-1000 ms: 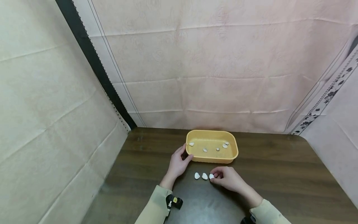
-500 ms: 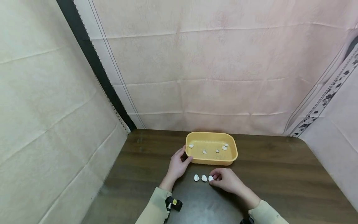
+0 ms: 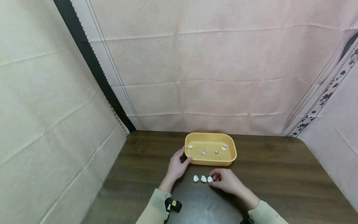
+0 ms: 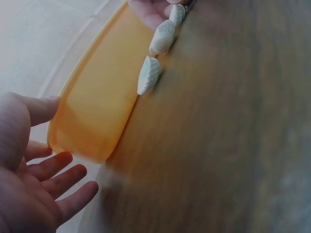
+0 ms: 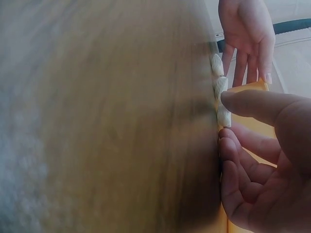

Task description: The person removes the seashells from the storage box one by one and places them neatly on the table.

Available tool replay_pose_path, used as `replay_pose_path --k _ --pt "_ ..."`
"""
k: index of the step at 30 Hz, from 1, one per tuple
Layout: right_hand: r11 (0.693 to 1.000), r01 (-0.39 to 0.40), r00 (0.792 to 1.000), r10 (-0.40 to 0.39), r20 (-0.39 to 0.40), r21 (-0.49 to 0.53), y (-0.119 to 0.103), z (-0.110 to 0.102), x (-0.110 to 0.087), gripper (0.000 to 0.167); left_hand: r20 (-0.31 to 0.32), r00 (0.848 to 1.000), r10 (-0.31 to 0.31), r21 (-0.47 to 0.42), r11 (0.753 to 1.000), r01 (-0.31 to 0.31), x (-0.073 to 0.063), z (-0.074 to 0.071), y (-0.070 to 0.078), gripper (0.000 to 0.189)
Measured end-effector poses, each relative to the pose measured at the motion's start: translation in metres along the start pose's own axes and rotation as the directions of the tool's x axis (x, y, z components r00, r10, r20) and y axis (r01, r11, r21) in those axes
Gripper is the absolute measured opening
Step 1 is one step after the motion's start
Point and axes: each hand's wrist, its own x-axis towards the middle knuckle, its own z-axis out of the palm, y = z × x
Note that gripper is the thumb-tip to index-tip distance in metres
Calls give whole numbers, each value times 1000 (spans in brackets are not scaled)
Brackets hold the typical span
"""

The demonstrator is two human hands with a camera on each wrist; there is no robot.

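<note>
Three white ridged seashells lie in a row on the table, in front of a yellow plastic tray (image 3: pixel 210 162): a left shell (image 3: pixel 195 178), a middle shell (image 3: pixel 203 179) and a right shell (image 3: pixel 210 179). My right hand (image 3: pixel 227 180) pinches the right shell between thumb and fingertips, down at the table top. At the tray's left end, my left hand (image 3: pixel 176 166) touches the wall and rim. Its fingers (image 4: pixel 73 199) are spread and fairly straight in the left wrist view. From the right wrist, my right thumb (image 5: pixel 257 104) partly covers the row.
Several more small shells lie inside the tray, among them one near its left wall (image 3: pixel 190 147) and a pair at the right (image 3: pixel 224 148). Cloth hangs behind the brown wooden table (image 3: pixel 268 174) and along both sides. Each wrist carries a small black camera.
The head view has shifted slightly. Both hands, the tray and the row of shells keep nearly the same places relative to each other, with the right hand still pinching the right shell.
</note>
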Motion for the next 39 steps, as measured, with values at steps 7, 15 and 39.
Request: replay_pose_path --k 7,15,39 --pt "1000 10 1000 -10 -3 -10 1 1 0 26 8 1000 -21 -9 1000 21 -1 -1 2 66" --pt "999 22 1000 -22 11 35 0 -6 -1 31 10 1000 -29 0 1000 29 -1 0 1 66" --pt "996 -30 1000 31 -5 89 -3 -38 -2 34 1 1000 -21 -11 1000 21 0 1 2 66"
